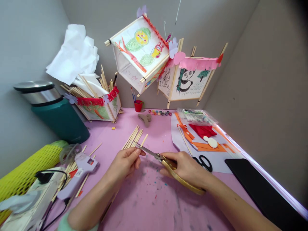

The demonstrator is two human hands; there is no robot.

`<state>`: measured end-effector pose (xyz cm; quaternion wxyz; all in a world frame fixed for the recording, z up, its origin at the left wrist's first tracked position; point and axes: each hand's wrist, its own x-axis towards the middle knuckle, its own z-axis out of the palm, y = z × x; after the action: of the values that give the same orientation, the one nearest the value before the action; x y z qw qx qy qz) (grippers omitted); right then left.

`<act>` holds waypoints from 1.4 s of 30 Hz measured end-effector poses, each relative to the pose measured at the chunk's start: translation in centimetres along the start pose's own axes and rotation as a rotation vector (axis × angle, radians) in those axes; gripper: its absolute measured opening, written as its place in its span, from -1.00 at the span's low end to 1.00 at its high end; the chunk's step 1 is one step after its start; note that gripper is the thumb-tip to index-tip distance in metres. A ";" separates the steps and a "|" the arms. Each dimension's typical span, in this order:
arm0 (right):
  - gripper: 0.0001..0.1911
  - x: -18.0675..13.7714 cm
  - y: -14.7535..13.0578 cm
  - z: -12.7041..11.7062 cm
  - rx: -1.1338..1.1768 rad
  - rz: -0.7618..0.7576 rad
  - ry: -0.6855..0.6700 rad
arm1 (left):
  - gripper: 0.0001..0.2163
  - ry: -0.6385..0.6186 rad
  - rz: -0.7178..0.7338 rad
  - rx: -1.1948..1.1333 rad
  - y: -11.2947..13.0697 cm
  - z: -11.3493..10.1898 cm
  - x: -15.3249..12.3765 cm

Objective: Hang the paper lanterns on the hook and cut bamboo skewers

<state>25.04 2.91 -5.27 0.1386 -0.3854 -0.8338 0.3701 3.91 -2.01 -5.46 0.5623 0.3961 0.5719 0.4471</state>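
Note:
My right hand [181, 166] grips gold-handled scissors [187, 185], their blades reaching left toward my other hand. The blades look slightly apart at the tips. Fingers of my left hand [128, 160] are pinched closed just below those tips, on a thin wooden stick [144, 140]. One end of this stick sticks up past the blades; its lower part seems to pass beneath my left forearm. Just beyond my left hand lies a bundle of pale wooden sticks [131, 138] on the pink tabletop [149, 205]. Whether the blades touch the stick I cannot tell.
At left are a lilac glue gun [78, 175], a teal bottle [60, 117] and a stick-filled paper box [96, 110]. Decorated paper lanterns [192, 80] hang at the back. Black-handled scissors [204, 163], orange paper [204, 146] and a black tablet-like slab [260, 189] lie right.

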 end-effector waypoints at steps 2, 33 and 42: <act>-0.84 0.0 0.0 -0.3 0.038 -0.003 -0.023 | -0.76 -0.090 -0.039 -0.115 0.2 -0.4 -0.1; -0.79 0.1 0.1 -0.6 0.096 0.002 -0.086 | -0.73 -0.112 -0.047 -0.077 0.5 -0.9 -0.2; -0.77 0.2 0.7 0.4 0.010 0.025 -0.013 | -0.68 0.122 0.107 0.247 -1.0 -0.1 0.7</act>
<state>25.09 3.15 -6.05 0.1304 -0.3929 -0.8279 0.3784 3.83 -1.64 -6.60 0.4487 0.4645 0.6337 0.4258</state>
